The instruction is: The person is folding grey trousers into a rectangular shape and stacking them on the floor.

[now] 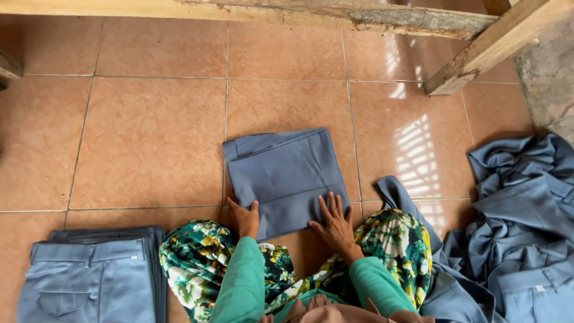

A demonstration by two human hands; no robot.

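On floor tiles | 2 hands: left hand (244, 219), right hand (336, 226) flat, open; pressing folded grey garment (284, 177)

Plain green long sleeves (242, 287), green floral-print garment (197, 257) over the knees

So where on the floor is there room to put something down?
The widest bare tiles lie left of and beyond the folded cloth, up to the wooden beams. Another bare patch sits between the cloth and the heap of clothes. It is crowded by the knees, where both hands press the cloth, and near the trouser stack.
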